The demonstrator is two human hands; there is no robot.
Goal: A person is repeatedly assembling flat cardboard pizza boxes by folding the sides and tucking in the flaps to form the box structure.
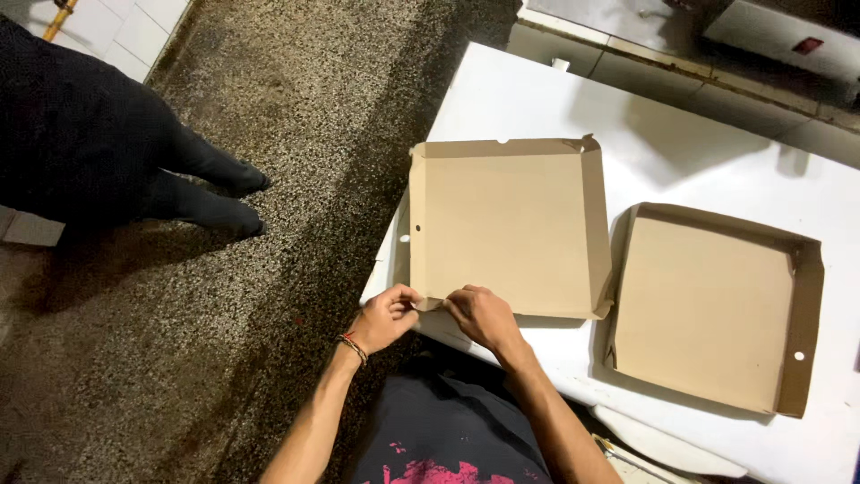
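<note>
A flat brown cardboard box tray [502, 224] with low folded walls lies on the white table [681, 152], hanging slightly over the table's near left corner. My left hand [387, 315] pinches its near left corner flap. My right hand [482, 315] grips the near wall just beside that corner. Both hands are closed on the cardboard. A second brown box tray [712, 309] lies to the right, untouched, with walls folded up.
A person in dark trousers and dark shoes [134, 170] stands at the left on the speckled floor [224, 358]. A metal counter edge [681, 72] runs behind the table. White tiles [134, 31] show at top left.
</note>
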